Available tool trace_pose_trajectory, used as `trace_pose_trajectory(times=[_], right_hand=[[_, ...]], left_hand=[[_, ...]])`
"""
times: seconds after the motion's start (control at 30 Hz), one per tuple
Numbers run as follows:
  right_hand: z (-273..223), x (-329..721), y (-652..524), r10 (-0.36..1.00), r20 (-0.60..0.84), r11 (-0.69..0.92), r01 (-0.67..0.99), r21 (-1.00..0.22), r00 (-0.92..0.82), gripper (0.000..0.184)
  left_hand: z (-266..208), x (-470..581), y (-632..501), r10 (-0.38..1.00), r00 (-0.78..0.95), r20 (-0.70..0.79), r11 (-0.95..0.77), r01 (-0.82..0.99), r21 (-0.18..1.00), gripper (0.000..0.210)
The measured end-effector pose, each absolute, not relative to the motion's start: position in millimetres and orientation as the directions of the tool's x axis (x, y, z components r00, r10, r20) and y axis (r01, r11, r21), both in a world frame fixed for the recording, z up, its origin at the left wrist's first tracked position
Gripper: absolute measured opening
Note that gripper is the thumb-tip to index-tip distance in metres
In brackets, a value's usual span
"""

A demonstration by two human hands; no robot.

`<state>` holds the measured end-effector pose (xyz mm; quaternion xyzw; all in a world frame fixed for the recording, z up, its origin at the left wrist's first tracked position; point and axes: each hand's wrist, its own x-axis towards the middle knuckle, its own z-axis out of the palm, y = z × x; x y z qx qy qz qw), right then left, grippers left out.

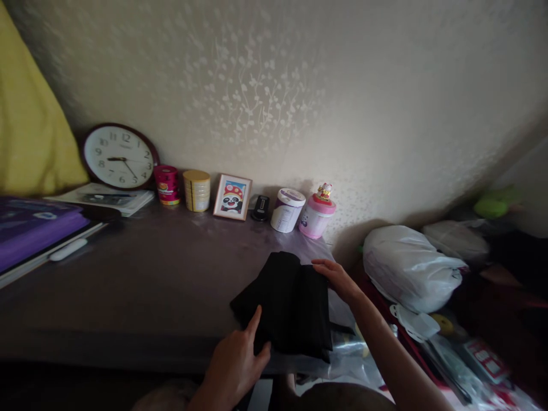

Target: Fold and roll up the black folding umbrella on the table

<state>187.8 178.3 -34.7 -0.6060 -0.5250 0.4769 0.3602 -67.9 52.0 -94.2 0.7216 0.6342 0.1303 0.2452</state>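
Observation:
A folded black cloth item (280, 302) lies at the table's front right; its exact kind cannot be told. A dark strap-like piece (342, 329) sticks out at its right side. My left hand (237, 362) is at its lower left edge, with the index finger stretched out against the cloth and the thumb apart. My right hand (336, 278) rests its extended fingers on the upper right corner of the cloth. Neither hand visibly grips it, though the undersides of the fingers are hidden.
Along the wall stand a clock (121, 157), a pink tin (166, 185), a yellow-lidded jar (197, 191), a framed panda picture (232, 197), a white canister (288, 211) and a pink-lidded tub (314, 220). A purple case (38, 228) lies left. White plastic bags (406, 268) sit right, beyond the table.

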Motion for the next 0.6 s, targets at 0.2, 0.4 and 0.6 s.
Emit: trace_pose_trajectory(times=[0.2,0.4,0.6], right_hand=[[-38.8,175.8,188.6,0.983,-0.176,-0.163,0.219,-0.962,-0.044,0.035],[-36.8,152.5,198.9,0.986,-0.154,-0.135,0.242,-0.961,-0.062,0.033],[-45.0,128.8,210.7,0.984,-0.173,-0.162,0.177,-0.971,-0.049,0.02]], left_hand=[[-87.9,-67.8,51.3,0.971,0.18,-0.158,-0.076,0.858,0.508,0.063],[-90.2,-67.4,51.8,0.97,0.178,-0.163,-0.073,0.858,0.508,0.065],[-89.7,-67.2,52.9,0.966,0.197,-0.169,-0.079,0.844,0.531,0.064]])
